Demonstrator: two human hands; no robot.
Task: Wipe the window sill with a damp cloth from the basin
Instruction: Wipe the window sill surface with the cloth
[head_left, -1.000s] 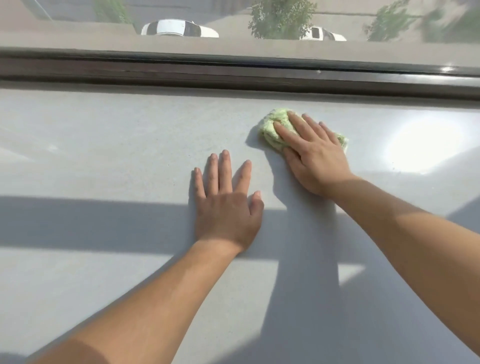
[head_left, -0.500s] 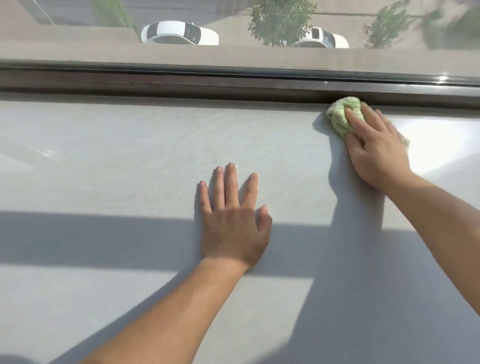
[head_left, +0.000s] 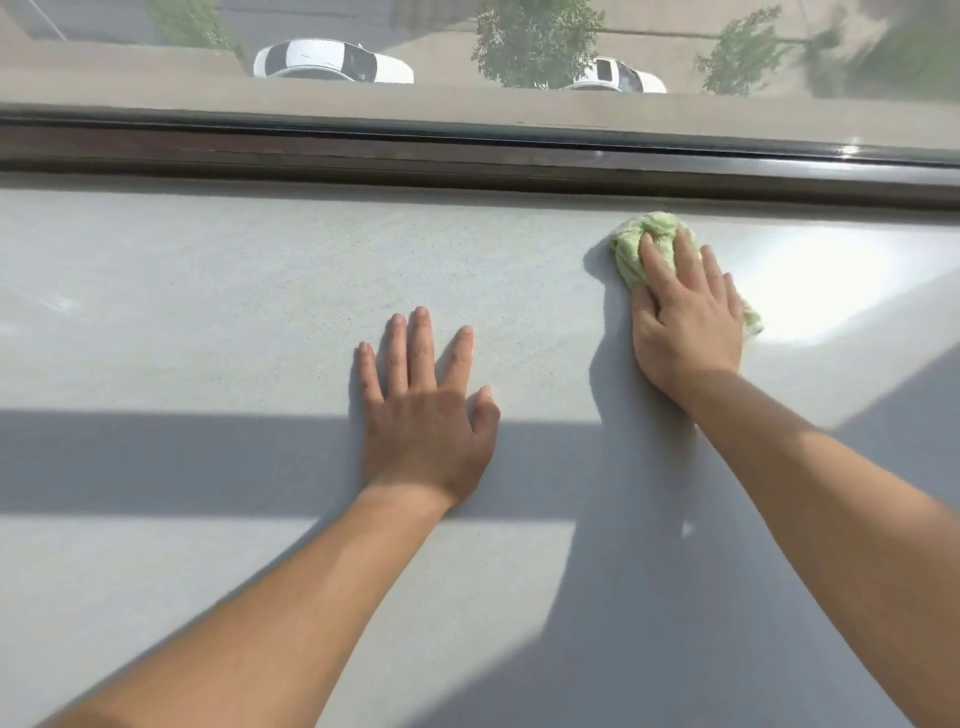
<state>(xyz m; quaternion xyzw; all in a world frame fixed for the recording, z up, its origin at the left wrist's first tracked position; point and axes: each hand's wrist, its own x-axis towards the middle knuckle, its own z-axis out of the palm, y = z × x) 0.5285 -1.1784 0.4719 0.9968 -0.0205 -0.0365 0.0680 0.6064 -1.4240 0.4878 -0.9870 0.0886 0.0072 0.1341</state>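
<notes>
A wide pale grey window sill (head_left: 208, 322) fills most of the view. My right hand (head_left: 685, 322) presses a bunched light green cloth (head_left: 631, 244) flat onto the sill at the upper right, a little short of the window frame. Most of the cloth is under my fingers and palm; a small corner pokes out on the right side. My left hand (head_left: 426, 415) lies flat on the sill near the middle, fingers spread, holding nothing. No basin is in view.
A dark brown window frame rail (head_left: 363, 150) runs across the far edge of the sill. Through the glass I see white cars (head_left: 332, 62) and trees far below. A bright sun glare (head_left: 831, 280) sits right of the cloth.
My right hand swept the cloth right and up to the frame, then pulled it back toward me and slightly left. My left hand stayed flat in place.
</notes>
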